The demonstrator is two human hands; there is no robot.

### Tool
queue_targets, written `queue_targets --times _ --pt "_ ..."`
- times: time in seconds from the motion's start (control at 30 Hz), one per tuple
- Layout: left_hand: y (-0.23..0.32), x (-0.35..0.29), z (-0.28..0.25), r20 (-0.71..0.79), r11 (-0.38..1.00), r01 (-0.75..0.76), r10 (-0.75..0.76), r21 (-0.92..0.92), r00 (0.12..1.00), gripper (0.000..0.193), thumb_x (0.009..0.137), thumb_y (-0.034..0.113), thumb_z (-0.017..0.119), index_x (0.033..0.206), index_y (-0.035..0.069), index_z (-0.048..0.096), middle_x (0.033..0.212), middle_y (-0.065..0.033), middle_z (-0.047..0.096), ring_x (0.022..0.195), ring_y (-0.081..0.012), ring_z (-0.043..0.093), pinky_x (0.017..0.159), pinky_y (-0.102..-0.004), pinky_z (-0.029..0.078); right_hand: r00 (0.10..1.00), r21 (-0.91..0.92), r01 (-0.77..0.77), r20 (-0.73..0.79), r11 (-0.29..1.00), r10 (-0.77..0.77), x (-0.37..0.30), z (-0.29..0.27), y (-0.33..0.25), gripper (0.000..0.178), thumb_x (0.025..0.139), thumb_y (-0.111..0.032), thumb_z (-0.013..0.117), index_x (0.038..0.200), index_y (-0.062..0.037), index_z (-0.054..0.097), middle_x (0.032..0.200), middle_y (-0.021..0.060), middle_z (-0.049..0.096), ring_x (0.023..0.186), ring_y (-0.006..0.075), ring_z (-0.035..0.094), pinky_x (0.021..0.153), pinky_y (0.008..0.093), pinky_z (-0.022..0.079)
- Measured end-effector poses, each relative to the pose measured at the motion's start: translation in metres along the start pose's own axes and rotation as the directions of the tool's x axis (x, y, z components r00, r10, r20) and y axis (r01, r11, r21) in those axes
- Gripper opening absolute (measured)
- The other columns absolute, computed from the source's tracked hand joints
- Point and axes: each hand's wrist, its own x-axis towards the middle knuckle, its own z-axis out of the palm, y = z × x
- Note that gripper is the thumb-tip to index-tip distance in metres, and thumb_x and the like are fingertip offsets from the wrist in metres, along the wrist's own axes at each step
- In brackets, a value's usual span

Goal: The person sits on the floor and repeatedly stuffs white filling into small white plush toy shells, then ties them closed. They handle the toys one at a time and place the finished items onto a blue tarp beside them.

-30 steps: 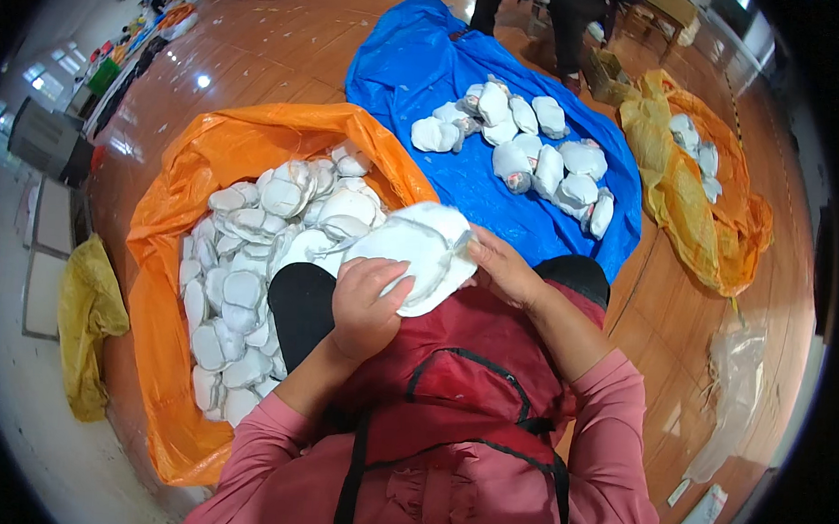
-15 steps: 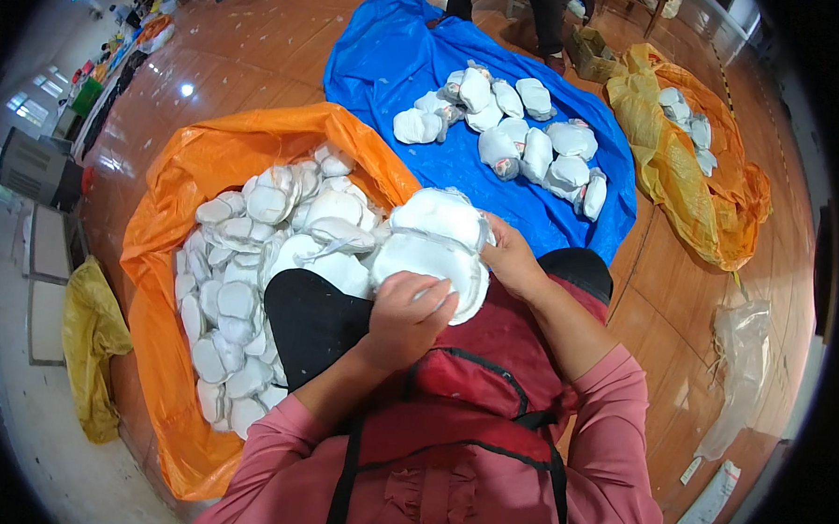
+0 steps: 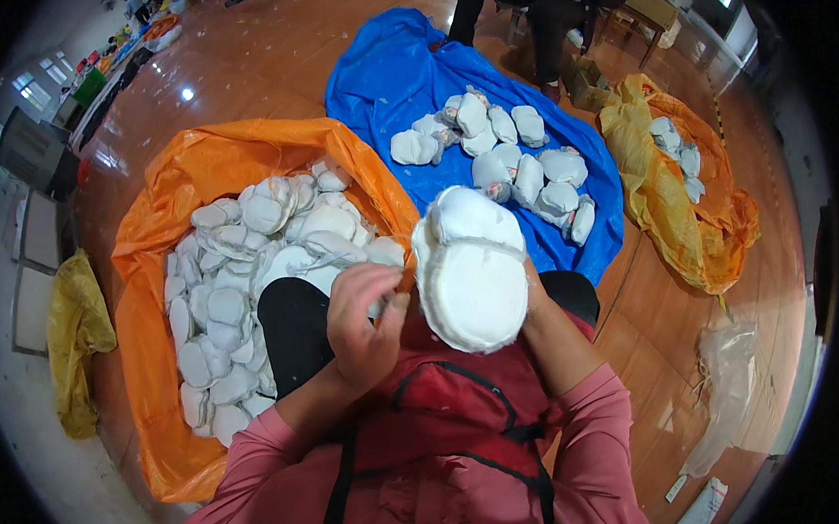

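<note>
A white padded slipper (image 3: 480, 293) with a fuzzy edge and a seam across it is held up over my lap. My right hand (image 3: 536, 293) grips it from behind at its right side, most of the fingers hidden by it. My left hand (image 3: 365, 325) is off the slipper, just to its left, with loosely bent fingers and the thumb apart, nothing seen in it. Beyond that hand, an orange sack (image 3: 148, 250) spread open holds a heap of similar white slippers (image 3: 228, 305).
A blue sheet (image 3: 380, 82) ahead bears several white bundles (image 3: 530, 180). To the far right lies a yellow-orange sack (image 3: 644, 169) with a few white pieces. A person's legs (image 3: 544, 47) and a cardboard box (image 3: 586, 85) are at the back. Clear plastic (image 3: 725, 388) lies at right.
My left hand has let go of the slipper and drawn back to the left. The slipper has turned more upright and moved slightly right in my right hand.
</note>
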Motion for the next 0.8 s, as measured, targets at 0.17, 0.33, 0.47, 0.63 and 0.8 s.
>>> queue_targets --times 0.17,0.33,0.47,0.63,0.8 --pt "-0.014 -0.004 0.012 0.2 0.874 0.359 -0.307 -0.327 0.93 0.018 0.088 0.001 0.064 0.105 -0.003 0.061 0.096 -0.0105 0.063 0.09 -0.0178 0.062 0.081 -0.0261 0.048 0.925 -0.872 0.35 0.264 0.343 -0.273 0.001 0.008 0.002 0.042 0.094 -0.019 0.055 0.133 -0.0044 0.048 0.123 0.0139 0.059 0.113 0.0266 0.057 0.1 0.0379 0.045" --pt "0.0 0.003 0.02 0.258 0.833 0.365 -0.276 -0.417 0.926 0.021 0.088 -0.002 0.063 0.108 -0.002 0.06 0.097 -0.0074 0.061 0.088 -0.0131 0.061 0.079 -0.0232 0.049 0.913 0.417 -0.157 0.406 0.895 -0.029 0.018 -0.02 0.005 0.053 0.093 -0.026 0.06 0.139 -0.0066 0.043 0.127 0.0167 0.056 0.109 0.0301 0.061 0.088 0.0395 0.055" --pt "0.004 0.01 0.022 0.269 0.824 0.385 -0.293 -0.416 0.917 0.022 0.087 -0.002 0.064 0.109 -0.001 0.061 0.096 -0.0079 0.062 0.088 -0.014 0.062 0.077 -0.0241 0.05 0.827 0.508 -0.357 0.562 0.784 0.013 0.012 -0.004 -0.001 0.049 0.096 -0.029 0.056 0.138 -0.0059 0.043 0.128 0.0167 0.055 0.105 0.0265 0.064 0.087 0.0362 0.056" --pt "0.003 0.025 0.022 0.163 0.99 0.017 0.007 -0.142 0.987 0.028 0.08 0.0 0.07 0.107 0.002 0.062 0.093 -0.011 0.063 0.084 -0.0247 0.062 0.073 -0.0318 0.049 0.893 0.339 -0.116 0.446 0.934 -0.051 0.02 -0.028 0.006 0.05 0.096 -0.028 0.055 0.139 -0.0059 0.041 0.13 0.0166 0.054 0.108 0.0257 0.061 0.089 0.0354 0.054" --pt "-0.007 0.032 0.023 0.169 0.974 -0.226 0.22 0.014 0.961 0.029 0.075 0.004 0.071 0.102 0.006 0.063 0.092 -0.0113 0.063 0.084 -0.0303 0.06 0.075 -0.0398 0.047 0.925 -0.257 0.232 0.356 0.938 -0.131 0.023 -0.03 0.009 0.051 0.092 -0.023 0.061 0.137 -0.0084 0.043 0.136 0.0126 0.049 0.119 0.0241 0.053 0.1 0.0339 0.044"
